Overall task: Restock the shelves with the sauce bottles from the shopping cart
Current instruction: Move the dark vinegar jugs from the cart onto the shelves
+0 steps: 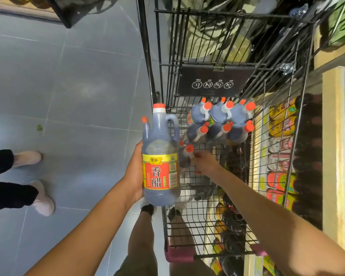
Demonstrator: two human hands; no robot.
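My left hand (134, 172) grips a large dark sauce bottle (159, 156) with a red and yellow label and an orange cap, held upright over the left rim of the black wire shopping cart (197, 232). Inside the cart my right hand (204, 162) reaches down to another dark bottle (185, 158) with an orange cap; its fingers touch or wrap the bottle's side, partly hidden behind the held bottle. Several more orange-capped bottles (219, 122) stand grouped at the cart's far end. The shelf (333, 148) runs along the right.
Rows of labelled dark bottles (281, 148) fill the shelf beside the cart. Another person's legs and pale shoes (42, 198) stand on the grey tiled floor at the left. A black sign panel (213, 80) hangs on the cart's child seat. My own legs are under the cart handle.
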